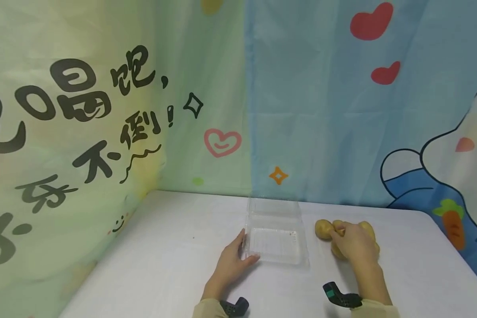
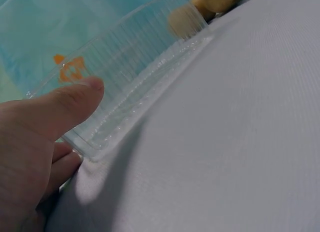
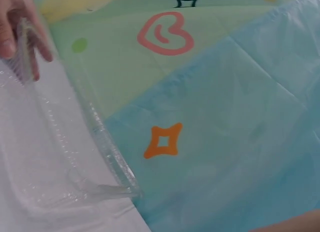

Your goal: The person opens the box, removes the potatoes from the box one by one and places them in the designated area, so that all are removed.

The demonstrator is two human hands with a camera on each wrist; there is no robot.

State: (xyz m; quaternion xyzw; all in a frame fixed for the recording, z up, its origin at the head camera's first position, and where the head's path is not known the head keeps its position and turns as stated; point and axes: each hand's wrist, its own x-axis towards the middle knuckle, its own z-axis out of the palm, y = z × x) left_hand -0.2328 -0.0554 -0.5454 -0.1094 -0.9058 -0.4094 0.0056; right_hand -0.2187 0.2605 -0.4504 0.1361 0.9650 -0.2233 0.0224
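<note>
A clear plastic box (image 1: 276,240) with its lid (image 1: 274,206) folded back lies on the table in the head view. My left hand (image 1: 231,264) grips the box's left side near the front corner, and in the left wrist view the thumb (image 2: 75,102) lies over its wall. To the right of the box is a cluster of several yellow-brown potatoes (image 1: 323,229). Over them my right hand (image 1: 355,242) pinches one with thumb and fingers; the hand partly hides the pile. In the right wrist view only a strip of skin shows at the lower right edge.
The white tabletop (image 1: 163,265) ends at a printed curtain (image 1: 326,132) behind and at the left. A black wrist strap (image 1: 343,298) is on the right forearm and another (image 1: 235,307) on the left.
</note>
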